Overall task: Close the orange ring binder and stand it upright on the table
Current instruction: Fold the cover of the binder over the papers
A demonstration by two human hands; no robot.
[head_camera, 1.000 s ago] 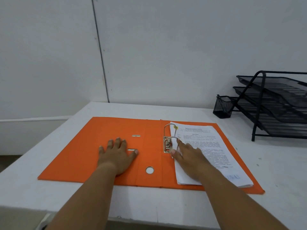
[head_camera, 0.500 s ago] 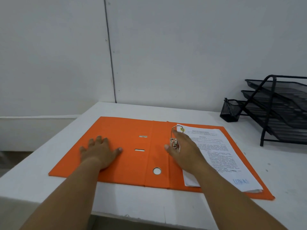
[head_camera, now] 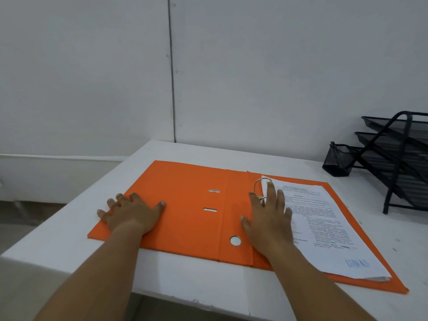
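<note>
The orange ring binder [head_camera: 185, 212] lies wide open and flat on the white table [head_camera: 201, 281]. A stack of printed sheets [head_camera: 324, 228] sits on its right cover, threaded on the metal rings [head_camera: 260, 184]. My left hand [head_camera: 132, 213] rests flat, fingers spread, on the outer part of the left cover near its edge. My right hand [head_camera: 269, 216] lies flat over the ring mechanism and the inner edge of the sheets, hiding the lower ring and the lever. Neither hand grips anything.
A black mesh pen cup [head_camera: 337, 159] and a black three-tier wire letter tray [head_camera: 398, 158] stand at the back right. The table's left edge runs close to the binder's left cover. A grey wall rises behind the table.
My left hand slid leftward across the left cover toward its outer edge. My right hand moved up onto the ring mechanism. The view shifted left.
</note>
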